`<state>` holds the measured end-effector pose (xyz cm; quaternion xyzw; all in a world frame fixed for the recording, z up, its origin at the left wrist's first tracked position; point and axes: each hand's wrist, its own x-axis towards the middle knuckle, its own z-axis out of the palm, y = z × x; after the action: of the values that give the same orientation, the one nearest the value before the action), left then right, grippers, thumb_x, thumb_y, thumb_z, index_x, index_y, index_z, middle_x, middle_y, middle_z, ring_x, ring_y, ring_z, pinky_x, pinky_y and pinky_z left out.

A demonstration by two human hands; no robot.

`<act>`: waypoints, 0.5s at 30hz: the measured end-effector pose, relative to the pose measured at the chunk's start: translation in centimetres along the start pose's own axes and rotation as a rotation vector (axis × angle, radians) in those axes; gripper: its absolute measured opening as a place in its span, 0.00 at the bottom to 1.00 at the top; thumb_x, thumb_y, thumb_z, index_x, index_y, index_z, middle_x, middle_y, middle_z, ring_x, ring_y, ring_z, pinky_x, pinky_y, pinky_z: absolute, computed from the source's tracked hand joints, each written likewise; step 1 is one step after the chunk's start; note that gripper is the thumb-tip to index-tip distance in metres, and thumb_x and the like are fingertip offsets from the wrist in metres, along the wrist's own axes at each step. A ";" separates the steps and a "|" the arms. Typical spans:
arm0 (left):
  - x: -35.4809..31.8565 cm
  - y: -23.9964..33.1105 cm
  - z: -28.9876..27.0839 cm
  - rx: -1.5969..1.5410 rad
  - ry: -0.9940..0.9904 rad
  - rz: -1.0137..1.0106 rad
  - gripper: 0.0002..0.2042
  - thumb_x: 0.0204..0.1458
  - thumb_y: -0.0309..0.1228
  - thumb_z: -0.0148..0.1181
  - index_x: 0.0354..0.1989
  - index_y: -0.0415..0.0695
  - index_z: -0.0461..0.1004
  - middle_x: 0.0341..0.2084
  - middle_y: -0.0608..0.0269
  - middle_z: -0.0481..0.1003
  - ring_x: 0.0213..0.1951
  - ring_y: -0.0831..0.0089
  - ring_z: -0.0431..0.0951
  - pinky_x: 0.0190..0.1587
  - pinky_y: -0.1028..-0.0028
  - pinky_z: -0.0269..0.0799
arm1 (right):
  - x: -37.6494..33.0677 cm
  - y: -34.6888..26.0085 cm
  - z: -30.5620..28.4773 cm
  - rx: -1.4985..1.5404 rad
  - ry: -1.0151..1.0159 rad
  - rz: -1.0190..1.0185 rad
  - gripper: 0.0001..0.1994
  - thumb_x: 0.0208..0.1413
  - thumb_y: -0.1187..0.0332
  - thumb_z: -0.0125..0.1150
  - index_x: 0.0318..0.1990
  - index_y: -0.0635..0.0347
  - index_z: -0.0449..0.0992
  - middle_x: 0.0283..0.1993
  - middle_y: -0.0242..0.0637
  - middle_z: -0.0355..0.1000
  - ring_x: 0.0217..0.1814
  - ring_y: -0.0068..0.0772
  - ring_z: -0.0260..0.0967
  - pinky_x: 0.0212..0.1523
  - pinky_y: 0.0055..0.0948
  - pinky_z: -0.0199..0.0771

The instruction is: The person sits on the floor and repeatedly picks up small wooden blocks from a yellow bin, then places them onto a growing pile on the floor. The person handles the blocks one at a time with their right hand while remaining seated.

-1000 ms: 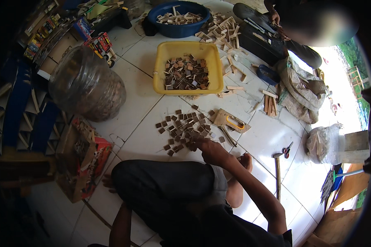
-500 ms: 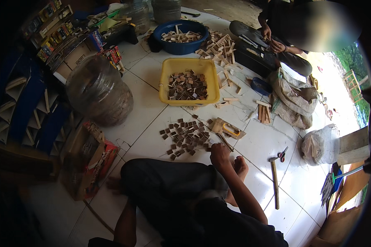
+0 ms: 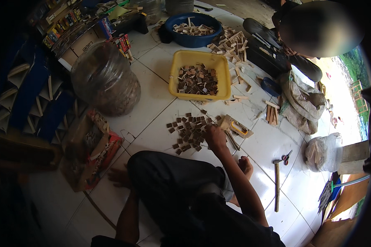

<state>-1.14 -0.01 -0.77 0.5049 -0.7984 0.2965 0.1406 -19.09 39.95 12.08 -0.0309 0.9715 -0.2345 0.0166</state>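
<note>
Small brown squares [image 3: 188,132] lie on the tiled floor [image 3: 152,142] off the near edge of the yellow tub [image 3: 198,97]. The right hand [image 3: 214,136] curls over them, its fingers' hold hidden; the left hand [image 3: 120,177] rests floor-level, fingers spread.

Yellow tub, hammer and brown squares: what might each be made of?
Yellow tub: probably smooth plastic, evenly coloured, rounded corners.
Hammer: handle apparently bare wood, brown, matte; grey head perhaps metal.
Brown squares: perhaps board, dull, flat; too small to tell.

Fingertips of our right hand [image 3: 215,137] hidden; grip we cannot tell. Left hand [image 3: 118,177] dim, blurred. Grey drum [image 3: 179,6] at floor's [image 3: 261,146] far edge cut off at top.
</note>
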 end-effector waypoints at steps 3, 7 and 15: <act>-0.1 0.0 -0.7 -0.036 -0.049 -0.010 0.40 0.63 0.62 0.41 0.76 0.46 0.55 0.74 0.43 0.55 0.74 0.47 0.57 0.66 0.40 0.58 | 0.7 0.0 -0.4 0.141 -0.032 -0.056 0.09 0.54 0.65 0.65 0.32 0.64 0.81 0.31 0.57 0.78 0.35 0.58 0.79 0.38 0.51 0.79; 0.0 0.3 -0.6 -0.064 -0.119 -0.034 0.40 0.63 0.61 0.42 0.76 0.45 0.54 0.74 0.41 0.54 0.74 0.47 0.56 0.67 0.39 0.56 | 0.6 -0.3 -3.1 0.581 0.011 0.060 0.10 0.56 0.68 0.64 0.38 0.66 0.83 0.27 0.45 0.79 0.33 0.54 0.79 0.36 0.45 0.80; -0.3 -0.1 0.0 0.060 0.120 0.041 0.38 0.64 0.60 0.43 0.75 0.45 0.58 0.72 0.41 0.58 0.71 0.47 0.62 0.63 0.43 0.64 | -4.4 -4.7 -1.7 0.158 -0.361 -0.548 0.15 0.54 0.64 0.66 0.48 0.58 0.80 0.46 0.46 0.78 0.44 0.52 0.78 0.46 0.43 0.79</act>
<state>-0.94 0.16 -0.83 0.4738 -0.7895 0.3527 0.1669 -14.49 36.85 15.83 -0.3307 0.8872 -0.2957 0.1272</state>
